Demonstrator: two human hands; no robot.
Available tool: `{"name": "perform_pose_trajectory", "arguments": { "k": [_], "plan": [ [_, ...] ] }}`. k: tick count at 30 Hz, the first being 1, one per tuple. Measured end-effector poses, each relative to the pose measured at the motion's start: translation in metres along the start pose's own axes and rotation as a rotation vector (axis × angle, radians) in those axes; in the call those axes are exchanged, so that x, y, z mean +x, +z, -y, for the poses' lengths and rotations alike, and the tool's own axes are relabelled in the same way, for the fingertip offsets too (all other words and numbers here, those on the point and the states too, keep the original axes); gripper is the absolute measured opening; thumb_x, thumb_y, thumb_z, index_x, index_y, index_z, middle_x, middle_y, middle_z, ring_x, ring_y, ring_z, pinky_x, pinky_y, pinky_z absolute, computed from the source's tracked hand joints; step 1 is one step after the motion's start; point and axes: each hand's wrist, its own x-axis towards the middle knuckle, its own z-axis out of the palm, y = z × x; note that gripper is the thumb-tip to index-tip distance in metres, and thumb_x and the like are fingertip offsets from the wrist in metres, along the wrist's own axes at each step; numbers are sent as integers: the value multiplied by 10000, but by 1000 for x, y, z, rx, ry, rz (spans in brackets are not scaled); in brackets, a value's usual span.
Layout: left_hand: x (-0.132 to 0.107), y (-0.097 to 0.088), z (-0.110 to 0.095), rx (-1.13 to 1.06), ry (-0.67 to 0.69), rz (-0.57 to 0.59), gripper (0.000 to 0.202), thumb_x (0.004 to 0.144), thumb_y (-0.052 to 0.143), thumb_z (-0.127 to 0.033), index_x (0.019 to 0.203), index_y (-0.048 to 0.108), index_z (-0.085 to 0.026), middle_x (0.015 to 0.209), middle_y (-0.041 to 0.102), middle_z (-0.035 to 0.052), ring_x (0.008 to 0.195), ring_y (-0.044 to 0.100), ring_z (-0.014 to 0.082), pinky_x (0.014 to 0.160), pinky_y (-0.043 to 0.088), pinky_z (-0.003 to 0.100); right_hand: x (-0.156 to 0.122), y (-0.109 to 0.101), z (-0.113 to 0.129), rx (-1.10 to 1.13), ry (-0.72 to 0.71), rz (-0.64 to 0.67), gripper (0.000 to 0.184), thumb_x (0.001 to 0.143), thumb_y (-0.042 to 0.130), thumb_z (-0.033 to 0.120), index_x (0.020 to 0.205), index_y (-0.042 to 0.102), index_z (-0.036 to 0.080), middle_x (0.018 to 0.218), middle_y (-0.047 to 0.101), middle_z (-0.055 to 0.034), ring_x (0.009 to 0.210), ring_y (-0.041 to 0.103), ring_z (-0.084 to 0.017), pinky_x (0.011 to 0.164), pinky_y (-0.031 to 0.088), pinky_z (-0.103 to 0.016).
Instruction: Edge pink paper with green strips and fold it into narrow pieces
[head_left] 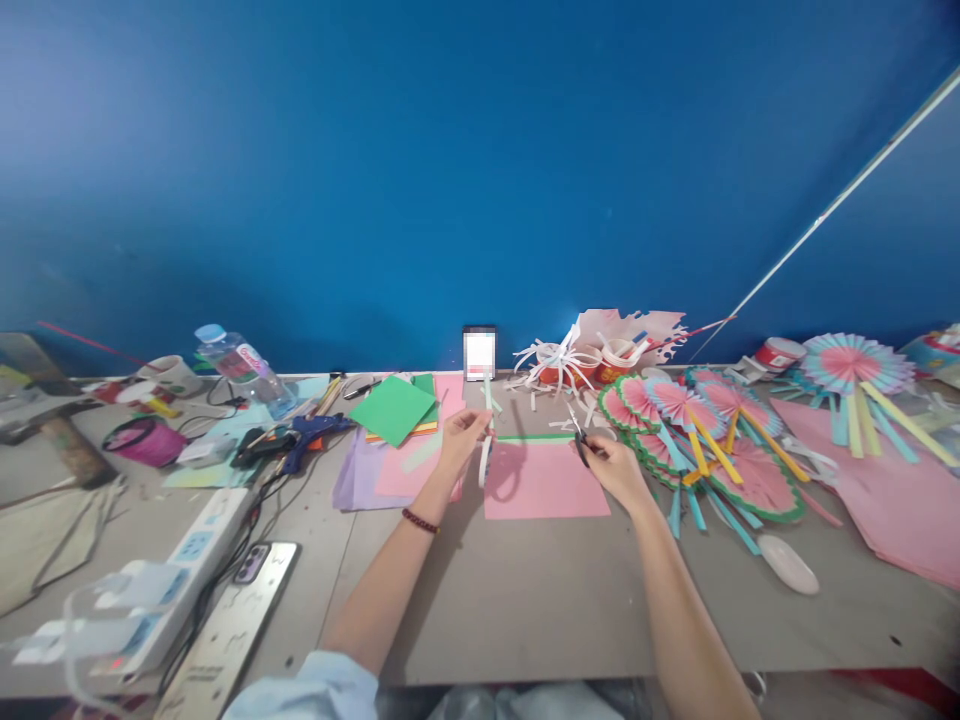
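Note:
My left hand (466,435) pinches a narrow pale strip (487,395) between thumb and fingertips. The strip stands up above the fingers, and a curled white length hangs below them. My right hand (611,465) is closed round the dark handles of a pair of scissors (579,440), whose blades point up and away from me. Between the hands lies a pink sheet of paper (547,485) with a green band along its far edge. The scissors are over its far right corner, apart from the strip. Loose pale scraps lie just beyond the sheet.
A screen (480,352) stands against the blue wall. Pleated paper fans (697,420) and a white computer mouse (789,564) lie at right. Green paper (394,408), a glue gun (311,435), a bottle (244,365), a power strip (187,560) and a phone (236,620) are at left.

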Motion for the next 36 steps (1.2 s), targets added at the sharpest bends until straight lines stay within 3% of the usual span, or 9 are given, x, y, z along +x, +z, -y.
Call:
{"name": "perform_pose_trajectory", "arguments": {
  "k": [4, 6, 9, 12, 16, 23, 27, 31, 36],
  "plan": [
    [6, -24, -30, 200, 253, -129, 288, 727, 659, -465, 661, 604, -190, 580, 580, 1, 541, 552, 127, 553, 439, 254, 3, 4, -2, -84, -99, -120, 348, 751, 509, 492, 680, 668, 191, 850, 628, -95, 765, 565, -210, 704, 435, -314],
    [8, -39, -43, 472, 383, -179, 270, 793, 594, -430, 658, 605, -197, 615, 592, 19, 577, 545, 135, 572, 408, 253, 2, 6, -1, -132, -107, -170, 341, 750, 517, 482, 620, 643, 194, 835, 590, -100, 759, 554, -214, 707, 436, -319],
    [12, -62, -53, 925, 532, -161, 232, 835, 535, -366, 699, 630, -204, 667, 611, 40, 638, 530, 159, 611, 354, 267, 1, 10, 4, -171, -118, -183, 299, 745, 545, 449, 605, 615, 194, 811, 549, -90, 740, 541, -215, 702, 438, -320],
    [18, -78, -50, 1238, 471, -72, 244, 860, 493, -303, 667, 601, -201, 638, 582, 45, 626, 499, 171, 584, 282, 278, -3, 13, 14, -157, -151, -137, 251, 753, 560, 412, 652, 619, 190, 823, 550, -88, 744, 546, -213, 703, 441, -313],
    [24, -91, -36, 1377, 322, -48, 271, 868, 452, -246, 625, 559, -190, 665, 579, 56, 633, 499, 179, 558, 231, 280, -5, 17, 31, -155, -189, -35, 201, 772, 571, 386, 697, 622, 207, 837, 572, -73, 749, 554, -210, 711, 437, -305],
    [27, -99, -27, 1288, 259, -60, 293, 848, 476, -320, 605, 582, -196, 697, 610, 55, 641, 518, 177, 548, 264, 270, 22, 36, 37, -296, -193, 125, 107, 767, 586, 276, 755, 622, 176, 858, 579, -58, 828, 542, -201, 721, 373, -268],
    [31, -96, -29, 889, 333, -100, 239, 783, 561, -360, 625, 612, -188, 734, 615, 45, 705, 547, 167, 607, 359, 258, 45, 48, 38, -348, -138, 142, 102, 777, 604, 252, 766, 633, 155, 906, 565, -68, 775, 510, -166, 678, 334, -253],
    [33, -87, -33, 422, 124, -128, 259, 675, 667, -411, 764, 651, -169, 578, 549, -13, 494, 453, 105, 471, 343, 235, 61, 57, 40, -348, -122, 152, 101, 777, 618, 254, 762, 635, 155, 850, 582, -60, 780, 493, -167, 650, 305, -247],
    [29, -78, -40, 241, 49, -114, 322, 564, 760, -400, 740, 641, -159, 547, 553, -30, 406, 411, 59, 395, 332, 207, 76, 64, 38, -323, -116, 157, 125, 782, 623, 270, 815, 663, 157, 860, 605, -59, 792, 489, -169, 671, 303, -249]
  ]
}}
